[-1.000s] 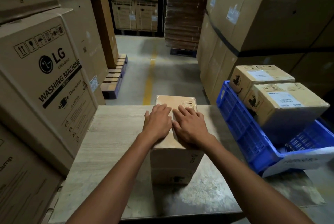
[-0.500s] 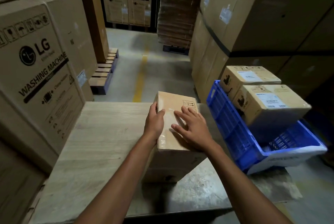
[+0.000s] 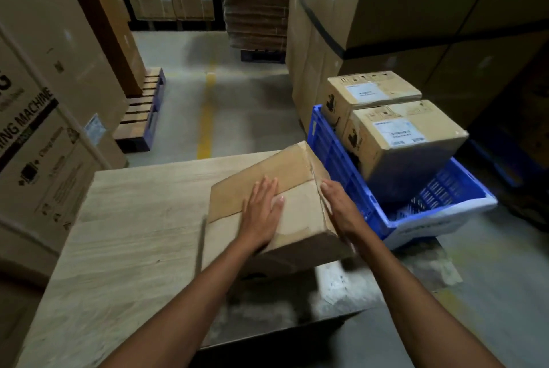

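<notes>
On the wooden table [image 3: 133,219], toward its right side, the taped cardboard box [image 3: 285,165] sits skewed to the table's edges. To turn it well, I judge, pressure from above should be light while the side push steers, so it pivots rather than slides toward the blue crate [image 3: 332,156] at right. The left hand [image 3: 261,213] lies flat on the box top, fingers straight and together; the right hand [image 3: 341,210], likewise open, lays straight fingers against the box's right edge, gripping nothing.
</notes>
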Motion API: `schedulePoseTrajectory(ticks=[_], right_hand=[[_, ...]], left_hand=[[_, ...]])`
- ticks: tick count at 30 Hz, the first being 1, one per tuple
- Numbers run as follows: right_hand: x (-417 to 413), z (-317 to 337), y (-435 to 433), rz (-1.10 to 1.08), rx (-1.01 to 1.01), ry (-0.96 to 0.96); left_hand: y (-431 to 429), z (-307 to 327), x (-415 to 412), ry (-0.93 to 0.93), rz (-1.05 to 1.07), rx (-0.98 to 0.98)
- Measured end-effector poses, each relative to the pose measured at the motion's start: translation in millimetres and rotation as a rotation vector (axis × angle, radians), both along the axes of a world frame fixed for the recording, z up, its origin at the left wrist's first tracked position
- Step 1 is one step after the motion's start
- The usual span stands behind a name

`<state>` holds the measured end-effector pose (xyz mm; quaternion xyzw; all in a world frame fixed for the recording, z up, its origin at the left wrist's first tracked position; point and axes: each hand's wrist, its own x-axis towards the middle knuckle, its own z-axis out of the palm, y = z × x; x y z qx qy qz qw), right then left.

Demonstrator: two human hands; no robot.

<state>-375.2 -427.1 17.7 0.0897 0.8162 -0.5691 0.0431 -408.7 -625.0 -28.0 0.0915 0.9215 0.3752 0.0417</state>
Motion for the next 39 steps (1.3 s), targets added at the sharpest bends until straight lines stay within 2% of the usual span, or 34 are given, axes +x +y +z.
schedulePoseTrajectory(ticks=[3, 6, 12, 14, 17, 19, 22, 29, 39], right_hand=[[-9, -30, 4, 0.069, -0.048, -0.154], [-5, -67, -12, 0.05, 0.024, -0.291], [-8, -93, -71, -0.085, 0.192, -0.173], [-10, -94, -90, -0.029, 0.343, -0.095], [-17, -94, -119, 0.176, 0.679, 0.146], [-26, -94, -140, 0.369, 0.791, 0.223], [-44, -96, -178, 0.549, 0.896, 0.199], [-97, -96, -284, 0.569, 0.904, 0.218], [-203, -103, -400, 0.508, 0.91, 0.246]], left_hand=[[-2, -21, -3, -0.004, -0.041, -0.194], [-19, -36, 1, -0.061, -0.06, -0.337], [-93, -46, 11, -0.047, 0.012, -0.55], [-130, -45, 18, -0.051, 0.035, -0.596], [-179, -42, 27, -0.052, 0.073, -0.656], [-207, -42, 29, -0.047, 0.101, -0.667], [-246, -44, 26, -0.049, 0.13, -0.675], [-354, -49, -17, -0.024, 0.197, -0.66], [-474, -52, -126, 0.009, 0.222, -0.485]])
